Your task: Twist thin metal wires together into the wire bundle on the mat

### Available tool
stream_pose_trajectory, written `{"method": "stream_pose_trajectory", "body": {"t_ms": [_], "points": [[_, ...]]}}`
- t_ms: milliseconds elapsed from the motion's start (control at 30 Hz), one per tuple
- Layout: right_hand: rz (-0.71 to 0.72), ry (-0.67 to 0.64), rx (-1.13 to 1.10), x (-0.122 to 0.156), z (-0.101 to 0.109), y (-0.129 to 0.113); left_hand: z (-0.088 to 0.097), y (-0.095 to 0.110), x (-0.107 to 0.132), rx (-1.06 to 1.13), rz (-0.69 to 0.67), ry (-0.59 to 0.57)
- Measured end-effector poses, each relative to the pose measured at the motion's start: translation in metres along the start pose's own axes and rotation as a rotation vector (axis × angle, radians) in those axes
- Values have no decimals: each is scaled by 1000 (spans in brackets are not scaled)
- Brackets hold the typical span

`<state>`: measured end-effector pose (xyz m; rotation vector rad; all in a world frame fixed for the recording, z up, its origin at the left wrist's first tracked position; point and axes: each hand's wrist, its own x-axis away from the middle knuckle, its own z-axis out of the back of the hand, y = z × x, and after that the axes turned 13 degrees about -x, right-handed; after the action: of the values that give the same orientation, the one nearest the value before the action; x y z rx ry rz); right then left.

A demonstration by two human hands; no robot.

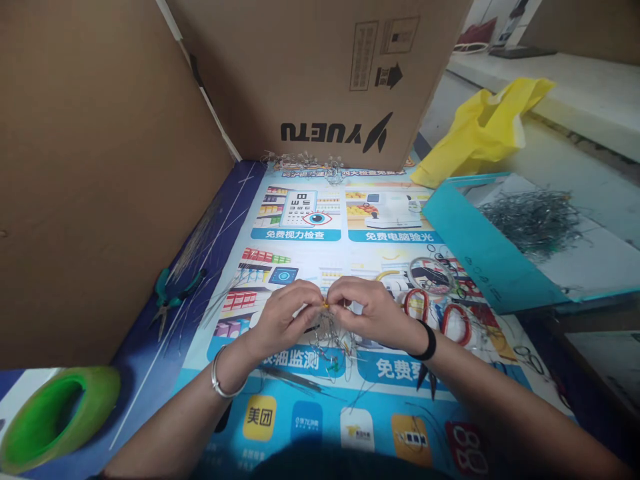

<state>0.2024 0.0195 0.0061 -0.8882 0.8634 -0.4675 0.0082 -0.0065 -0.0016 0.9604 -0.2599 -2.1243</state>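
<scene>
My left hand [293, 310] and my right hand [363, 303] meet over the middle of the printed sheet, their fingers pinched close together. Between the fingertips is a small yellow piece [325, 304], and a bundle of thin wires [327, 337] hangs beneath it. Small green and whitish bits sit among those wires. Red-handled scissors [457, 325] lie partly under my right forearm, their dark blades pointing toward me. Loose straight wires [295, 380] rest on the sheet just below my hands.
Cardboard panels [320, 73] stand at the back and left. Pliers with teal handles [173, 293] lie at left, near a green tape roll [60, 413]. At right are a turquoise box [480, 260] with a tangled wire heap [535, 220] and a yellow bag [480, 133].
</scene>
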Motion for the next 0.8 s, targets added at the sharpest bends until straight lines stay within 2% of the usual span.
{"method": "stream_pose_trajectory", "body": {"t_ms": [133, 300, 467, 567, 667, 800], "points": [[32, -15, 67, 2, 1, 4, 1, -4, 1, -14, 53, -42], [41, -142, 125, 1, 8, 3, 5, -5, -1, 48, 130, -73], [-29, -92, 129, -1, 9, -1, 9, 1, -1, 436, 281, -184], [-23, -68, 139, -1, 7, 1, 7, 2, -1, 644, 334, -240], [6, -69, 152, -1, 5, 3, 2, 2, -1, 718, 373, -216], [84, -89, 236, -1, 4, 3, -3, 4, -2, 658, 422, -155]]}}
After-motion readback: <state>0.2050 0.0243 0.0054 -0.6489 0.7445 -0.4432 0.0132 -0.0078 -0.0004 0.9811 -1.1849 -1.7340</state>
